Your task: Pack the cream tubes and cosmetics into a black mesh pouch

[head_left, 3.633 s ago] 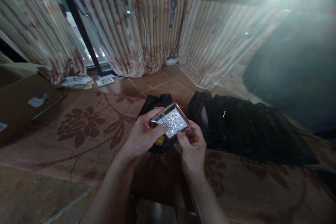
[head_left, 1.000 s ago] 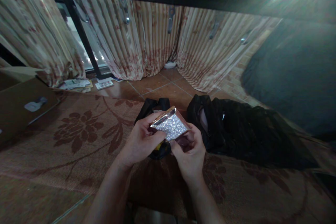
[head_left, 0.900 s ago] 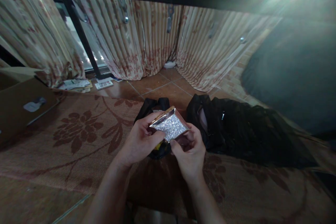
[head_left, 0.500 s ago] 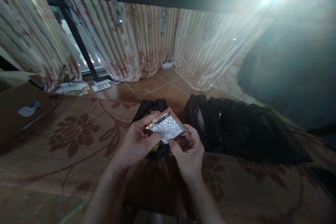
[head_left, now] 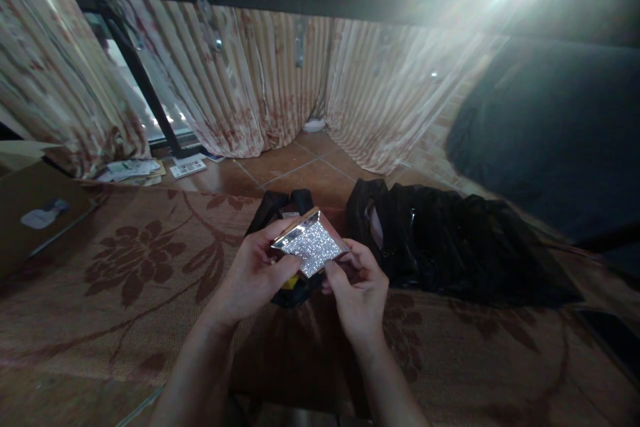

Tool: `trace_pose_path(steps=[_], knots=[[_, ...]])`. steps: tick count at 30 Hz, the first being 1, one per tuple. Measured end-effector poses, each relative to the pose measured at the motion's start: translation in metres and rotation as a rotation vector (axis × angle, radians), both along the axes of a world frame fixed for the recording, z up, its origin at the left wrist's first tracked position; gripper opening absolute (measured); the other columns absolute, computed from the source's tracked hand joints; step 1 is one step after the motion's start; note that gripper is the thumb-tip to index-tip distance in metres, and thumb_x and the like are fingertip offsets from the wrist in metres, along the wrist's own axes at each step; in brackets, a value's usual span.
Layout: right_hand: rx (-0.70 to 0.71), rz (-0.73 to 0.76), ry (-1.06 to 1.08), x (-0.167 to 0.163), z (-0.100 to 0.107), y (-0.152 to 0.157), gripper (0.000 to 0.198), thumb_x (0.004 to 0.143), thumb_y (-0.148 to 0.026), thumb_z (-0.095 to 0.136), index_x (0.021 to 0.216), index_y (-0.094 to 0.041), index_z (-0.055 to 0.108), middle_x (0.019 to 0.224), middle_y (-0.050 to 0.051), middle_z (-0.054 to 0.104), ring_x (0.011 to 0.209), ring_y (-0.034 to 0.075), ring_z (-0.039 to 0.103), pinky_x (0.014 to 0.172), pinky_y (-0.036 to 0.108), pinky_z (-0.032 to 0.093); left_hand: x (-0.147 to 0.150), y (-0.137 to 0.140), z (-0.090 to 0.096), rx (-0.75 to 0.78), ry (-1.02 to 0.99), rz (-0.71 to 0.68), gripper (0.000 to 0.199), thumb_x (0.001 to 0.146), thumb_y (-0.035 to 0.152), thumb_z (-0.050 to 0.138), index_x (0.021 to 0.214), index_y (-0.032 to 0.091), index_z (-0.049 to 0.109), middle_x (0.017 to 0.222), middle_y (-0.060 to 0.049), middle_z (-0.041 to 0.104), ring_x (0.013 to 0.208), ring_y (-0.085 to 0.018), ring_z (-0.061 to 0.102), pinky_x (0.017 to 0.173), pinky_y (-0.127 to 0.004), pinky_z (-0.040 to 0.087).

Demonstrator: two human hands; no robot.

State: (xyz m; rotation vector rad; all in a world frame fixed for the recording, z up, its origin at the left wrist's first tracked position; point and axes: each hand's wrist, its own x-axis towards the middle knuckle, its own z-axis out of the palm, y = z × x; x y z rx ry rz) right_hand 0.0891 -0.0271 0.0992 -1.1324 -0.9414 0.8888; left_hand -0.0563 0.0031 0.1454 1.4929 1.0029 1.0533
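Note:
Between my two hands is a flat four-sided case [head_left: 315, 245] with a glittery silver face and a shiny mirrored rim. My left hand [head_left: 257, 270] grips its left corner, thumb pressed on the sparkling face. On the other side my right hand [head_left: 357, 287] pinches the lower right edge between thumb and fingers. The case is tilted, and its underside is hidden. Below it lies a small black bag [head_left: 295, 297], partly covered by my hands, with something yellow showing in it.
A long black bag [head_left: 450, 243] lies to the right on the flower-patterned cloth [head_left: 135, 253]. A cardboard box [head_left: 45, 213] stands at the left. Papers [head_left: 133, 170] lie on the tiled floor by the striped curtains [head_left: 240, 80]. At the right edge is a dark phone-like slab [head_left: 613, 337].
The view has shifted slightly, so the surroundings sit a little further left. The case has tilted a little in my hands, and its rim now looks more silver than gold. Both hands keep their grip.

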Motion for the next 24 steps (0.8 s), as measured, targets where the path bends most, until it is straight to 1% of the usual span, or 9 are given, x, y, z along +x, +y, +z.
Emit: trace_pose_path(steps=[4,11,17,20,24], knots=[[0.011,0.013,-0.001,0.0014,-0.0001,0.0004,0.023,0.074,-0.024,0.068,0.095,-0.017,0.062,0.071,-0.002,0.063,0.051,0.008,0.054,0.045,0.02,0.046,-0.0012,0.0004,-0.0007,0.033,0.035,0.019,0.048,0.076,0.015,0.061,0.124,0.018,0.061,0.101,-0.003,0.07,0.081,-0.015,0.064,0.069,-0.021,0.05],[0.003,0.001,-0.006,0.0028,-0.0006,0.0003,0.019,0.076,-0.026,0.067,0.092,-0.016,0.064,0.065,-0.003,0.061,0.048,0.008,0.052,0.044,0.019,0.044,-0.0021,-0.0001,0.0011,0.005,0.04,0.017,0.047,0.074,0.017,0.062,0.122,0.018,0.063,0.094,-0.003,0.071,0.079,-0.015,0.064,0.069,-0.023,0.05],[-0.013,-0.009,0.021,0.005,0.0038,0.001,0.015,0.076,-0.029,0.067,0.084,-0.016,0.065,0.051,-0.006,0.056,0.042,0.008,0.052,0.04,0.019,0.043,-0.0019,0.0005,0.0008,-0.024,0.025,0.009,0.05,0.072,0.017,0.063,0.122,0.018,0.062,0.093,-0.003,0.071,0.079,-0.016,0.064,0.069,-0.023,0.05],[-0.017,-0.013,0.037,0.0043,0.0043,0.0015,0.015,0.076,-0.03,0.067,0.083,-0.016,0.065,0.051,-0.006,0.057,0.042,0.008,0.052,0.04,0.019,0.044,-0.0015,0.001,0.0004,-0.026,0.02,0.002,0.047,0.072,0.017,0.063,0.119,0.018,0.063,0.094,-0.003,0.071,0.079,-0.015,0.064,0.069,-0.023,0.05],[-0.022,-0.02,0.051,0.0036,0.0021,0.0019,0.016,0.077,-0.031,0.066,0.083,-0.016,0.065,0.05,-0.006,0.056,0.04,0.008,0.051,0.039,0.019,0.044,-0.0013,0.0011,0.0004,-0.036,0.012,-0.004,0.045,0.072,0.017,0.063,0.117,0.018,0.064,0.093,-0.003,0.07,0.076,-0.015,0.063,0.066,-0.022,0.05]])
